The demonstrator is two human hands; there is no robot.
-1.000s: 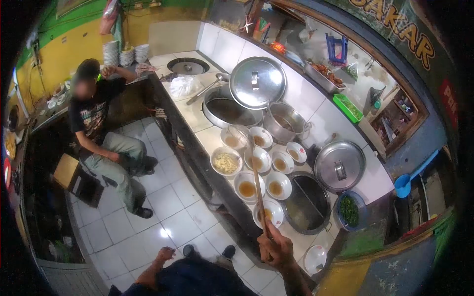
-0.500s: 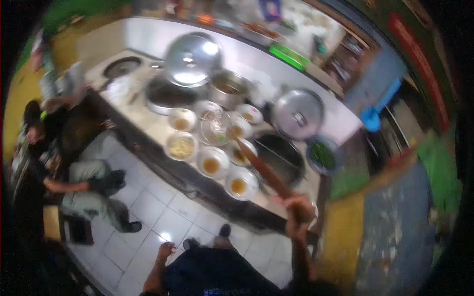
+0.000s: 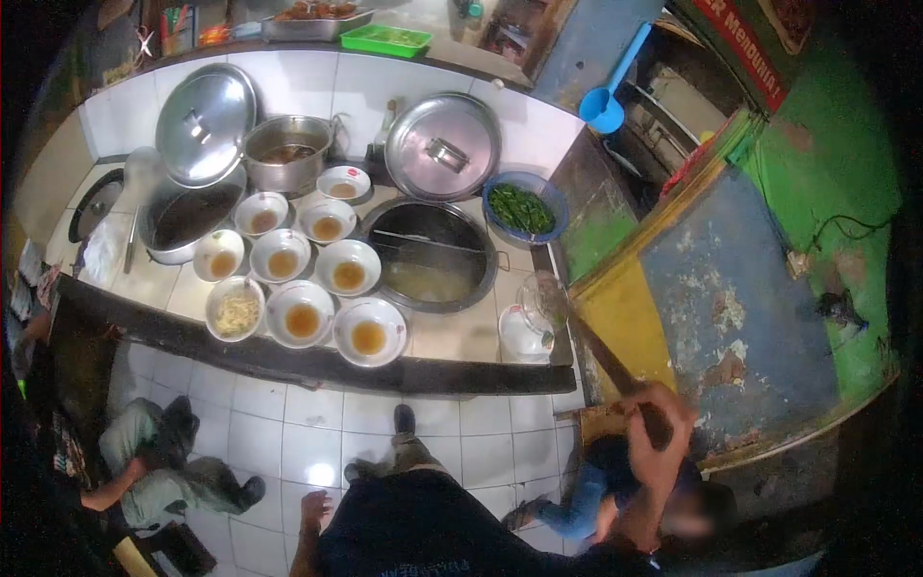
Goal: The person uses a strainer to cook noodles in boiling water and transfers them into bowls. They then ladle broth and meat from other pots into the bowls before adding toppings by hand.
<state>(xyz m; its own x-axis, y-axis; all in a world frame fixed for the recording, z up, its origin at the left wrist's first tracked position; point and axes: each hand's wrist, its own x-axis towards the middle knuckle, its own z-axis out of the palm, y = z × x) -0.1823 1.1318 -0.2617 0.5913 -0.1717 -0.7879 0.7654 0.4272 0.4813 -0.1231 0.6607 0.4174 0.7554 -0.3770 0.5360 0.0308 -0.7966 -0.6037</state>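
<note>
At the right, my right hand (image 3: 659,423) is closed around the wooden handle of a wire noodle strainer (image 3: 548,300). Its mesh basket overlaps a white bowl (image 3: 524,338) at the counter's right end. My left hand (image 3: 315,508) hangs low beside my dark shirt, holding nothing, its fingers loosely bent and apart. On the counter stand several white bowls with brown liquid, such as the front one (image 3: 369,334). A bowl of pale noodles (image 3: 235,309) is at their front left. Behind them is a large divided pot (image 3: 428,274) with cloudy liquid.
A blue basin of greens (image 3: 524,208), two big metal lids (image 3: 444,146), a steel pot (image 3: 286,159) and a dark-filled pot (image 3: 192,216) line the back. A seated person (image 3: 159,452) is at left, another (image 3: 586,495) low at right. A blue dipper (image 3: 603,108) hangs above.
The strainer has swung from over the bowls to the counter's right end, with my right hand moving right. My view has turned right. My left hand stays low.
</note>
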